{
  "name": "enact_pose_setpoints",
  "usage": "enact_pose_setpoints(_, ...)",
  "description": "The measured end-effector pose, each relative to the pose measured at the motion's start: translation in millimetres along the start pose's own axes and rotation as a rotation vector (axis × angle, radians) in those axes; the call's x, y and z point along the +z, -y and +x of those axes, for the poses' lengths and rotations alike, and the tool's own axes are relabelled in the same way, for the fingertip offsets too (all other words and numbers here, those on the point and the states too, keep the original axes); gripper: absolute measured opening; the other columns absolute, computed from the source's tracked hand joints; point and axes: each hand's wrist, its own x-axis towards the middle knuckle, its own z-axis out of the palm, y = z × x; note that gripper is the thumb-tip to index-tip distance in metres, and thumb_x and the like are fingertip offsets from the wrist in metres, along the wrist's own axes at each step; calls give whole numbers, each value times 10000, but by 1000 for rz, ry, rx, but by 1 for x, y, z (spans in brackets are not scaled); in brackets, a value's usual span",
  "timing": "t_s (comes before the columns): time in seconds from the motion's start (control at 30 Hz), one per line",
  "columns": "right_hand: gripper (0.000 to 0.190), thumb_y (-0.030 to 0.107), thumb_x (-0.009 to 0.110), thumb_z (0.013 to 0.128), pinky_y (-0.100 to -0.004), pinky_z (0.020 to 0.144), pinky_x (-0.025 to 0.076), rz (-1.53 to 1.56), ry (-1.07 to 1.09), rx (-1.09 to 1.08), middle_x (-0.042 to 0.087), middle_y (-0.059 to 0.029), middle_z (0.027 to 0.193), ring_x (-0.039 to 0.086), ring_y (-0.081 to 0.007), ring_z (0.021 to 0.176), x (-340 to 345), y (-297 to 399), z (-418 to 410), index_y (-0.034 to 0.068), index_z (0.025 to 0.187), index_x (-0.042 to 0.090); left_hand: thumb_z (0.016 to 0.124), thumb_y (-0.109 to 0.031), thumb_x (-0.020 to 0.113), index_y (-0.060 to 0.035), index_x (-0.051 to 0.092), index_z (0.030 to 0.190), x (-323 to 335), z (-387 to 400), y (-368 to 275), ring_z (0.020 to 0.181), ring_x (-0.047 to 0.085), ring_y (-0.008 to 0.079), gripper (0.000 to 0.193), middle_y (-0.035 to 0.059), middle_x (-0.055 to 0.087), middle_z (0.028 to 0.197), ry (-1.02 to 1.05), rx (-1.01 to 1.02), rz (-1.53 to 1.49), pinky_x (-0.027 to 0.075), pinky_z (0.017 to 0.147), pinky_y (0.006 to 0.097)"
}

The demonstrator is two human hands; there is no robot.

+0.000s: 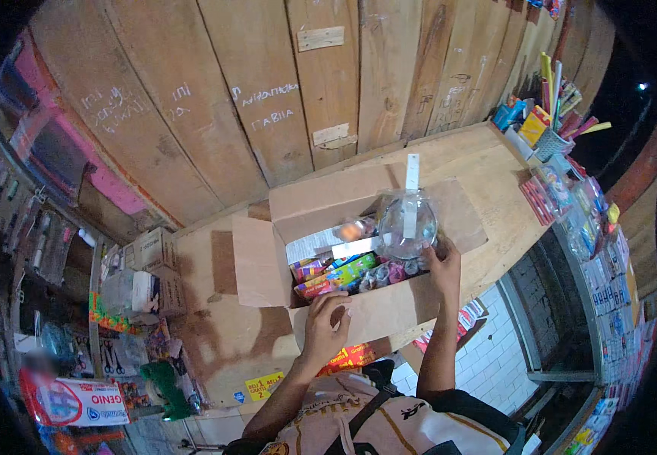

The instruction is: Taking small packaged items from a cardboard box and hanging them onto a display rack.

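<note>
An open cardboard carton (357, 313) sits on the wooden table before me with its flaps folded out. My right hand (443, 267) pinches the lower right edge of a clear, round plastic item (402, 224), raised over the carton's right side. A white strip (412, 170) runs up from that item. At the carton's near rim, my left hand (327, 327) rests with bent fingers, thumb apart. Inside are a bright green printed pack (351, 272), a printed paper sheet (311, 245), a wrapped item with an orange spot (351, 230) and several small plastic-wrapped bundles (388, 274).
A plank wall (328, 85) with chalk-like writing rises behind the wooden table (476, 170). A basket of stationery (553, 142) and packaged goods (573, 199) stand at the right. Small cartons (152, 250) and a green tape dispenser (163, 389) are at the left.
</note>
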Motion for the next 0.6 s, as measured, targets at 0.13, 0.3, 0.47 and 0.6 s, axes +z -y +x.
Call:
enact_pose_setpoints(0.13,340,41,671,884,-284,720,515,91,149,97,692,-128,957,650,-140,840,-4,4,6,-78,1189,581,860,-13,647,-29,633,1079,-2,-3,4,1137,586,291,221,141,635,1153,-10,-153,-171,460,973,380)
enact_pose_setpoints(0.3,384,29,658,888,-281,706,527,170,267,26,682,-119,1002,653,-144,819,13,35,-25,-63,1244,547,909,-39,627,-24,537,1238,-12,-7,6,1182,573,223,341,108,592,1253,-100,-218,-425,459,1003,357)
enact_pose_setpoints(0.47,457,98,705,895,-286,764,522,216,635,121,669,-75,1003,635,-134,885,45,79,-67,-7,1300,522,944,-83,623,-15,396,1397,-58,-19,-8,1147,573,176,512,104,556,1278,-260,-298,-622,456,994,322)
enact_pose_setpoints(0.6,444,66,688,908,-303,763,559,218,890,131,662,-78,1032,638,-148,927,78,109,-93,-5,1309,510,936,-78,643,4,437,1362,-111,-37,-20,1040,594,148,479,94,600,1202,-336,-344,-484,474,938,302)
